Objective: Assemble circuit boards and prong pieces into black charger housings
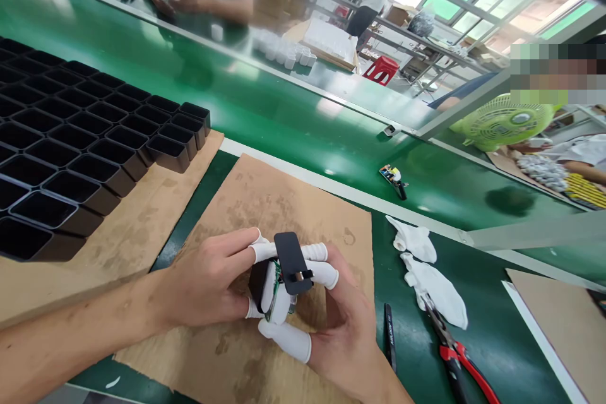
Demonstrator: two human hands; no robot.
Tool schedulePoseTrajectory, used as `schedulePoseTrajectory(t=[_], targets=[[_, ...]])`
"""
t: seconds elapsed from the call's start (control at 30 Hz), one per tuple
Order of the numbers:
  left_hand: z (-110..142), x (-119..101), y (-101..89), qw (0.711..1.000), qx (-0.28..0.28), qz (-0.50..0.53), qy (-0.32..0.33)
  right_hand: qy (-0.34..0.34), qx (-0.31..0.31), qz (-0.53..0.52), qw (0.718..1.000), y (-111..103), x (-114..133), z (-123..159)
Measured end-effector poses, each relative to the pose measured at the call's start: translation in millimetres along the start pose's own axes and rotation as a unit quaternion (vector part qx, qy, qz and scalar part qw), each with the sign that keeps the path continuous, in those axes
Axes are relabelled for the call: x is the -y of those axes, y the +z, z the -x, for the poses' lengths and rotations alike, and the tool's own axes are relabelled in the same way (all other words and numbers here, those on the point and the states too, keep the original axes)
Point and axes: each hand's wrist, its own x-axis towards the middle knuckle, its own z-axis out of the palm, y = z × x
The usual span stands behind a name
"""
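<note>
Over the cardboard sheet, my left hand (213, 281) is closed on a black plastic housing (258, 278), its fingers along the top and thumb beneath. My right hand (343, 309) grips a circuit board (281, 304) with white padding on it, which sits at the open side of the housing. A black end plate (290, 260) with metal prongs stands tilted in front of the board, beside my right fingertips. White finger cots cover several fingertips of both hands. How deep the board sits in the housing is hidden.
Rows of black open boxes (89, 132) stand at left. To the right lie a black tweezer-like tool (389, 334), red-handled pliers (454, 347) and white gloves (433, 278). A small circuit board (392, 180) lies farther back. Co-workers sit across the bench, near a green fan (511, 118).
</note>
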Motion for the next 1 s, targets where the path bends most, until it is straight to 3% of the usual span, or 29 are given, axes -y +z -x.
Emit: schedulePoseTrajectory(t=[0.23,0.53,1.0], targets=[[2,0,-0.4,1.0,0.0,-0.002,-0.001,0.003,-0.011,0.025,1.0,1,2,-3],[0,3,-1.3,1.0,0.011,-0.002,0.004,-0.029,-0.041,-0.059,0.997,-5,-1,7],[1,2,-1.4,1.0,0.012,-0.004,-0.006,-0.029,-0.037,0.005,0.999,-5,-3,6]])
